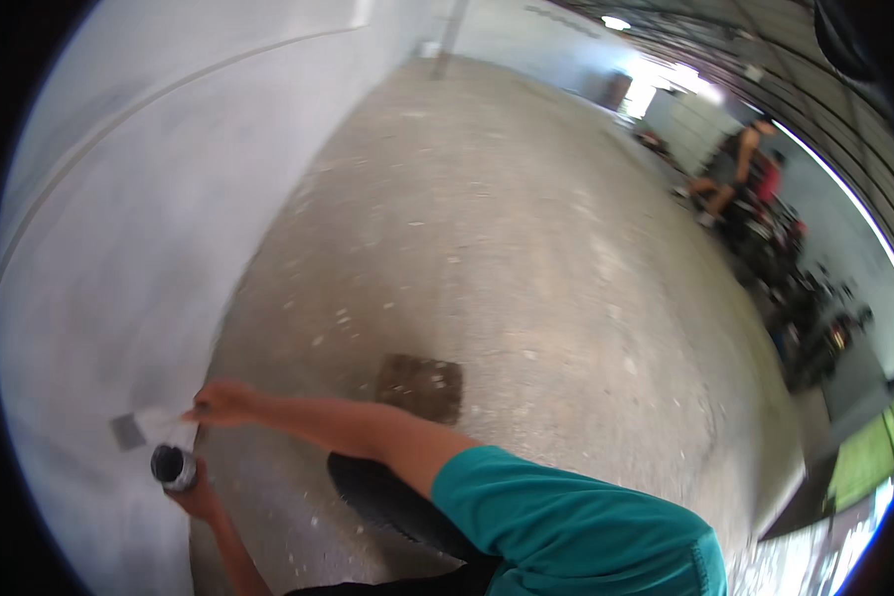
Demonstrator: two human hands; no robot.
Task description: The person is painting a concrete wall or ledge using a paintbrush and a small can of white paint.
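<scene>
Can (175, 468) (contents indistinct) in left hand (201, 498)

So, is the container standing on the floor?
No, the left hand holds the container against the backdrop of the wall.

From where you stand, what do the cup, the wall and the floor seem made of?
Cup: perhaps metal or plastic, finish unclear; its grey side and dark mouth leave it open. Wall: probably painted plaster, matte, judging by its pale, patchy surface. Floor: likely bare concrete, dull, brownish and speckled.
</scene>
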